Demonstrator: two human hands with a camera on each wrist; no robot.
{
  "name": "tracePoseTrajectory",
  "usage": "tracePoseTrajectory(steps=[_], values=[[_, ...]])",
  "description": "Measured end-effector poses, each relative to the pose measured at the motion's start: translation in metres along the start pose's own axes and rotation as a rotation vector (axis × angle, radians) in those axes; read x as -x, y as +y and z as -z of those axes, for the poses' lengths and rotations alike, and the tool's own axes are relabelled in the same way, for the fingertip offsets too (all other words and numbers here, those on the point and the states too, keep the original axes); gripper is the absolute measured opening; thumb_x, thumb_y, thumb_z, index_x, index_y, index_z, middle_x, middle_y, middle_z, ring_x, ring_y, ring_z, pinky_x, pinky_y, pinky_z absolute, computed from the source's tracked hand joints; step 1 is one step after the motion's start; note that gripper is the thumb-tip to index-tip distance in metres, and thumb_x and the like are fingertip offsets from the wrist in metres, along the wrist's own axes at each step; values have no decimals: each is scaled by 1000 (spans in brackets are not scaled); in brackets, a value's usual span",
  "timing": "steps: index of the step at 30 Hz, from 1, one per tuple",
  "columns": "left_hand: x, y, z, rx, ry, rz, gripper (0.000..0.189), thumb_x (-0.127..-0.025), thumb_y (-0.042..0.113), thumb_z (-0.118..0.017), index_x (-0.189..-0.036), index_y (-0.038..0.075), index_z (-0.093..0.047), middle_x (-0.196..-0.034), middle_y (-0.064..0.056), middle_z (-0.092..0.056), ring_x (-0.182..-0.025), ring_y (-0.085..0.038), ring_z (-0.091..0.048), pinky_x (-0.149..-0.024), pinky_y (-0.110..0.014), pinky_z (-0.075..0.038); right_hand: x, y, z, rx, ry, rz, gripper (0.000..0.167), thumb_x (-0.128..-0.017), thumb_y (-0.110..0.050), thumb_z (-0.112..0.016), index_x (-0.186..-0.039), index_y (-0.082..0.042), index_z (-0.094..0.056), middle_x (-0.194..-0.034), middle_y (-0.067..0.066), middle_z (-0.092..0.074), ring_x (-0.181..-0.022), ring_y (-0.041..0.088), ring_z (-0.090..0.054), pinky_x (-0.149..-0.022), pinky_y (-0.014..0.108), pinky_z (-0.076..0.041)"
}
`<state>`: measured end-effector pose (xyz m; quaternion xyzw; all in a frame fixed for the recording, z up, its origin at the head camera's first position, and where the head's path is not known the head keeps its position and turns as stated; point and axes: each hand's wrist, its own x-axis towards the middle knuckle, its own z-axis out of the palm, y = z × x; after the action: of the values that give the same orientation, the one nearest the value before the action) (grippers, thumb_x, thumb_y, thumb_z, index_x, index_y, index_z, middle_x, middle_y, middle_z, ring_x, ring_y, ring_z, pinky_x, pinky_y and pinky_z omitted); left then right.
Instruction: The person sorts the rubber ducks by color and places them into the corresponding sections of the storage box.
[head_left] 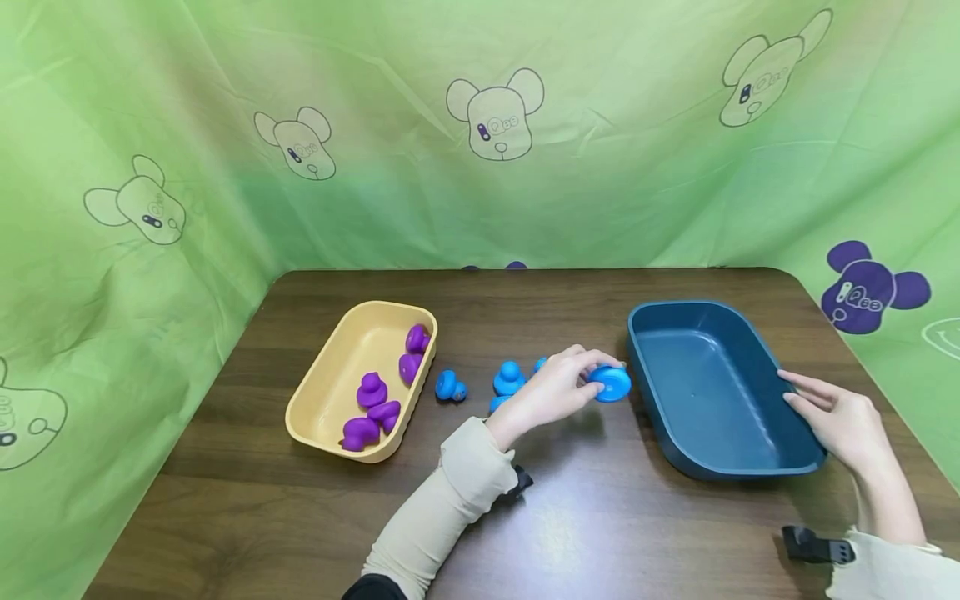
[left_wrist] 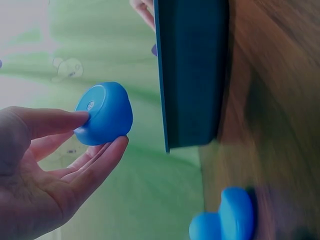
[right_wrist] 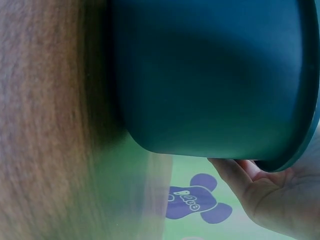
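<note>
My left hand (head_left: 551, 387) pinches a blue rubber duck (head_left: 611, 384) just short of the blue tub's near-left side, above the table. In the left wrist view the held duck (left_wrist: 107, 115) shows its flat underside with a small round mark, between thumb and fingertips. Over at the right, my right hand (head_left: 847, 425) holds the rim of the deep blue tub (head_left: 712, 392), fingertips over its edge. Several blue ducks lie on the table, one (head_left: 509, 379) partly beside my left wrist and another (head_left: 450, 386) nearer the yellow tub; some are partly hidden by the left hand.
A pale yellow tub (head_left: 318, 392) on the left contains several purple ducks (head_left: 371, 390). The brown wooden table (head_left: 262, 517) carries everything. Green cloth (head_left: 375, 200) printed with mouse-like heads hangs behind and at the sides.
</note>
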<state>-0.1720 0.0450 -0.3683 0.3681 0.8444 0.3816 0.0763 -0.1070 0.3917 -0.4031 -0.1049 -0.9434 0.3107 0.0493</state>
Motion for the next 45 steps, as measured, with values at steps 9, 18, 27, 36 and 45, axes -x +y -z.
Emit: tracePoseTrajectory(steps=[9, 18, 27, 36, 45], values=[[-11, 14, -15, 6, -1, 22, 33, -88, 14, -55, -120, 21, -54, -96, 3, -48, -81, -2, -46, -66, -9, -37, -1, 2, 1, -32, 3, 20, 35, -86, -31, -55, -121, -27, -55, -99, 26, -58, -66, -24, -34, -55, 12, -34], [-18, 24, -31, -19, 5, -11, 34, -88, 15, -54, -121, 22, -54, -96, 3, -48, -79, -1, -45, -65, -6, -34, -2, 3, 1, -25, 0, 4, 36, -86, -31, -55, -121, -23, -56, -97, 24, -61, -68, -17, -47, -53, 12, -35], [-27, 35, -46, -54, 33, -54, 34, -87, 15, -55, -120, 22, -54, -97, 5, -50, -79, 0, -41, -64, -4, -31, -18, 42, -7, -28, -8, -8, 45, -84, -41, -55, -124, -21, -53, -88, -3, -66, -69, -9, -54, -50, 15, -40], [-31, 39, -58, -52, 32, -47, 34, -87, 16, -56, -120, 24, -55, -94, 7, -48, -79, 0, -40, -62, -5, -30, -31, 71, -13, -46, -11, -7, 48, -82, -46, -55, -125, -24, -52, -80, -23, -60, -73, -10, -54, -52, 16, -41], [-35, 45, -64, -42, -1, -39, 34, -86, 18, -57, -120, 25, -55, -98, 6, -49, -81, 2, -40, -64, -5, -29, -9, 22, -1, -98, -26, -18, 35, -85, -36, -56, -120, -32, -54, -89, 8, -67, -66, -18, -47, -51, 12, -39]])
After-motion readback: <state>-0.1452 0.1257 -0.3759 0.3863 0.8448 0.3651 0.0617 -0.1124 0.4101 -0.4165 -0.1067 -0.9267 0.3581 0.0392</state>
